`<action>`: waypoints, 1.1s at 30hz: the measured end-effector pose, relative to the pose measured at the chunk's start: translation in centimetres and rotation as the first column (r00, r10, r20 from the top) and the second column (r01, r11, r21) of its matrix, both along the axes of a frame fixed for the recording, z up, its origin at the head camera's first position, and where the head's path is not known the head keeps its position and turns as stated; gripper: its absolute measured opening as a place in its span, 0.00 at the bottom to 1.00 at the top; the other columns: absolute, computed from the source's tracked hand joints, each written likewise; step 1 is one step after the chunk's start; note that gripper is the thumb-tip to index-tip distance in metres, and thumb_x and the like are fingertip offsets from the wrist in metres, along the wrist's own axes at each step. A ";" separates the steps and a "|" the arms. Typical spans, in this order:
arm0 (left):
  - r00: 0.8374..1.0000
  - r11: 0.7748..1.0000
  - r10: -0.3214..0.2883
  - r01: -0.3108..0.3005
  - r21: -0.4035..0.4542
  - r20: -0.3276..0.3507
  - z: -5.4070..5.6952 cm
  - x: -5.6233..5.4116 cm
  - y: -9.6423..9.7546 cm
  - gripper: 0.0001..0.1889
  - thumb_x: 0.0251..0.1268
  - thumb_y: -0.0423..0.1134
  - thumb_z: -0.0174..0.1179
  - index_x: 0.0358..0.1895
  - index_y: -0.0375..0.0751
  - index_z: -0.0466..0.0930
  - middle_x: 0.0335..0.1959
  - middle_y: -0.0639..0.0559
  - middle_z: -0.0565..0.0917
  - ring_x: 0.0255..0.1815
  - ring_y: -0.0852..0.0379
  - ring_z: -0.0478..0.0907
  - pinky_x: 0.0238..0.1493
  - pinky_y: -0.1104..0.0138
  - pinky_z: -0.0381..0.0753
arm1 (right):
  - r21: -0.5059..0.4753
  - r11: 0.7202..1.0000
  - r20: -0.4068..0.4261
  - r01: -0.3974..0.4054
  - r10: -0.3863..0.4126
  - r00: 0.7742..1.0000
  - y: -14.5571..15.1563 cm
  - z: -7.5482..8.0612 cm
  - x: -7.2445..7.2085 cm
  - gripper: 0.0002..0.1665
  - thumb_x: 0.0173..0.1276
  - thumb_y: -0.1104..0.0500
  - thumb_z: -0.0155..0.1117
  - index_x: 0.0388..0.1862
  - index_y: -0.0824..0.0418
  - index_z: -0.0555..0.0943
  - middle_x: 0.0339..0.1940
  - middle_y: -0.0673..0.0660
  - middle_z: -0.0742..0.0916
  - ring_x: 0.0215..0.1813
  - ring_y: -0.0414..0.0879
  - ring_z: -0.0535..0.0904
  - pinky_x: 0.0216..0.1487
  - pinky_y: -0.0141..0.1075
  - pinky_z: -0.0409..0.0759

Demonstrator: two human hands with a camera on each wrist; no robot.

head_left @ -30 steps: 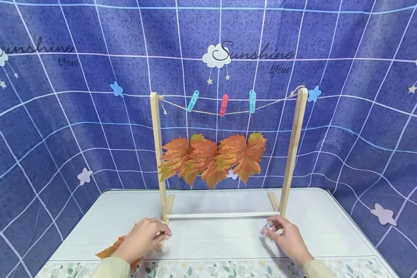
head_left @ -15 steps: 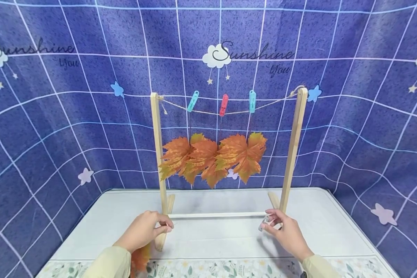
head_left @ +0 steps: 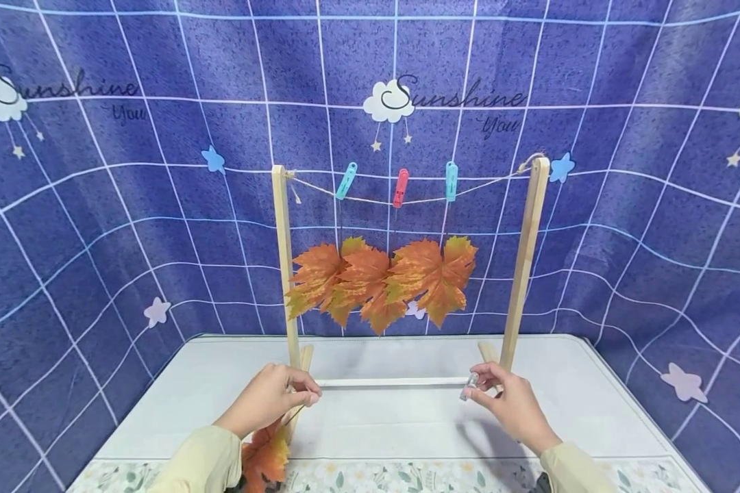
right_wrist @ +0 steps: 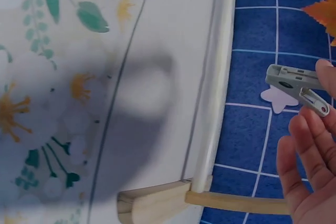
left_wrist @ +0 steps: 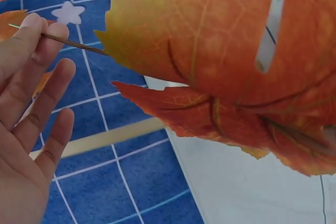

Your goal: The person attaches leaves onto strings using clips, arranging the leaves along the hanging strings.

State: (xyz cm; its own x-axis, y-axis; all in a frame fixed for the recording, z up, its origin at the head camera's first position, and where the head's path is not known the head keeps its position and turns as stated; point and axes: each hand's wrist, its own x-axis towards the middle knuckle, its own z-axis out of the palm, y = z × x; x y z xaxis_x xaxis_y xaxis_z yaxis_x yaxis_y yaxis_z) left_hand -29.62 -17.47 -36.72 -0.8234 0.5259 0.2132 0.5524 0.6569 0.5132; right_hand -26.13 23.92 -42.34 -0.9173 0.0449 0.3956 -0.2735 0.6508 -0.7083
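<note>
With thumb and forefinger, my left hand pinches the thin stem of an orange artificial maple leaf. In the left wrist view that leaf fills much of the picture, stem running to the fingertips. My right hand pinches a grey clothespin near the rack's right foot; the right wrist view shows the clothespin between thumb and fingers. Behind both hands, several orange leaves hang from a string by two teal clothespins and a red clothespin.
A wooden rack stands on the white table, with a left post, a right post and a low white crossbar. A floral cloth strip runs along the front. Blue grid fabric surrounds the table.
My left hand has risen and moved right, lifting the leaf by its stem off the table's left side. My right hand has moved up slightly with the clothespin.
</note>
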 end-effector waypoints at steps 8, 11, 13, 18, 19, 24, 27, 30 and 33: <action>0.998 0.995 0.015 -0.021 0.099 0.064 0.7 0.0 0.7 0.02 0.64 0.41 0.70 0.36 0.48 0.91 0.27 0.64 0.86 0.31 0.63 0.81 0.36 0.66 0.78 | 0.039 0.999 -0.036 0.008 -0.007 0.999 0.1 1.3 -0.1 0.19 0.58 0.60 0.80 0.47 0.61 0.85 0.32 0.47 0.86 0.37 0.45 0.83 0.38 0.36 0.82; 0.996 0.992 0.017 -0.028 0.126 0.089 1.0 0.0 0.8 0.03 0.63 0.40 0.70 0.36 0.47 0.91 0.26 0.62 0.86 0.31 0.61 0.81 0.35 0.66 0.79 | 0.016 1.000 -0.010 -0.003 0.003 1.000 0.1 2.0 -0.1 0.19 0.60 0.59 0.79 0.49 0.61 0.84 0.34 0.49 0.86 0.38 0.46 0.84 0.38 0.35 0.82; 0.994 0.990 0.022 -0.037 0.139 0.109 1.2 0.0 0.9 0.03 0.63 0.40 0.70 0.37 0.47 0.91 0.27 0.62 0.86 0.31 0.59 0.81 0.35 0.65 0.79 | -0.005 1.000 0.006 -0.007 0.007 1.000 0.1 2.3 -0.1 0.19 0.61 0.58 0.78 0.49 0.61 0.84 0.35 0.50 0.87 0.39 0.46 0.84 0.39 0.34 0.82; 0.990 0.984 0.030 -0.053 0.168 0.137 1.7 0.1 1.3 0.03 0.64 0.41 0.70 0.37 0.47 0.91 0.28 0.60 0.86 0.34 0.58 0.81 0.37 0.62 0.80 | -0.010 1.000 0.016 -0.019 0.019 1.000 0.1 3.0 -0.3 0.19 0.62 0.56 0.77 0.50 0.60 0.84 0.36 0.49 0.87 0.41 0.44 0.83 0.39 0.34 0.81; 0.989 0.983 0.032 -0.056 0.174 0.141 1.8 0.1 1.5 0.03 0.64 0.41 0.70 0.36 0.48 0.91 0.28 0.60 0.86 0.34 0.57 0.81 0.38 0.61 0.80 | -0.006 1.000 0.014 -0.023 0.023 1.000 0.2 3.1 -0.3 0.19 0.63 0.56 0.77 0.51 0.60 0.84 0.35 0.49 0.86 0.41 0.43 0.82 0.39 0.34 0.80; 0.987 0.978 0.021 -0.053 0.202 0.158 2.3 0.1 2.1 0.05 0.65 0.41 0.70 0.37 0.46 0.91 0.28 0.59 0.86 0.36 0.56 0.81 0.39 0.58 0.80 | 0.006 0.999 -0.032 -0.047 0.047 0.998 0.4 4.0 -0.4 0.18 0.63 0.57 0.77 0.50 0.60 0.85 0.34 0.48 0.86 0.39 0.40 0.81 0.38 0.33 0.81; 0.989 0.977 0.022 -0.053 0.209 0.149 2.6 0.1 2.6 0.04 0.65 0.40 0.70 0.37 0.45 0.91 0.28 0.59 0.86 0.36 0.56 0.82 0.38 0.58 0.80 | 0.020 0.998 -0.049 -0.056 0.057 0.997 0.4 4.6 -0.3 0.18 0.63 0.57 0.77 0.50 0.60 0.85 0.34 0.48 0.86 0.39 0.40 0.81 0.38 0.33 0.81; 0.991 0.977 0.034 -0.060 0.202 0.132 2.8 0.1 3.0 0.03 0.65 0.39 0.70 0.36 0.45 0.91 0.28 0.59 0.86 0.36 0.58 0.82 0.38 0.59 0.80 | 0.037 0.998 -0.051 -0.058 0.060 0.997 0.4 5.1 -0.3 0.18 0.63 0.57 0.77 0.50 0.59 0.85 0.35 0.48 0.86 0.39 0.41 0.81 0.38 0.33 0.81; 0.992 0.979 0.041 -0.063 0.194 0.119 3.0 0.1 3.4 0.02 0.65 0.39 0.70 0.36 0.46 0.91 0.27 0.60 0.86 0.36 0.58 0.82 0.38 0.59 0.80 | 0.050 0.997 -0.053 -0.059 0.062 0.997 0.4 5.6 -0.2 0.18 0.63 0.56 0.77 0.50 0.59 0.86 0.35 0.48 0.86 0.39 0.42 0.81 0.38 0.33 0.80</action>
